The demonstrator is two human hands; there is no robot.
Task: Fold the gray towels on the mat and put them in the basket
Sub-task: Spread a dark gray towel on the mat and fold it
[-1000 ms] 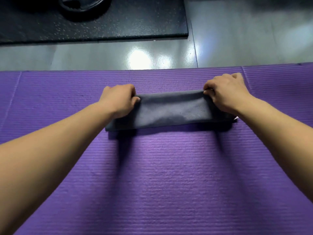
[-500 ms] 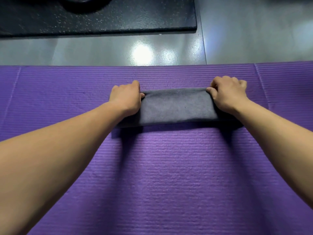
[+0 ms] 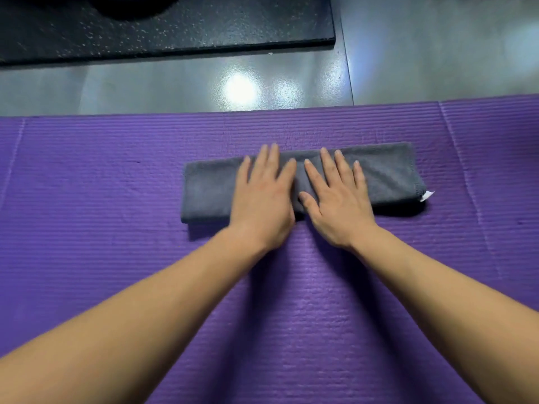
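Here: one folded gray towel (image 3: 388, 176), one mat (image 3: 116, 199), left hand (image 3: 264, 196) and right hand (image 3: 335, 199) flat.

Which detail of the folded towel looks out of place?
A small white tag pokes out of the gray towel at its right end, onto the purple mat. Otherwise it lies flat under the left hand and right hand.

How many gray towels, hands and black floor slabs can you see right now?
gray towel: 1, folded, lying on the purple mat
hands: 2, left hand and right hand, both flat on the towel
black slab: 1, on the floor beyond the mat
Total: 4
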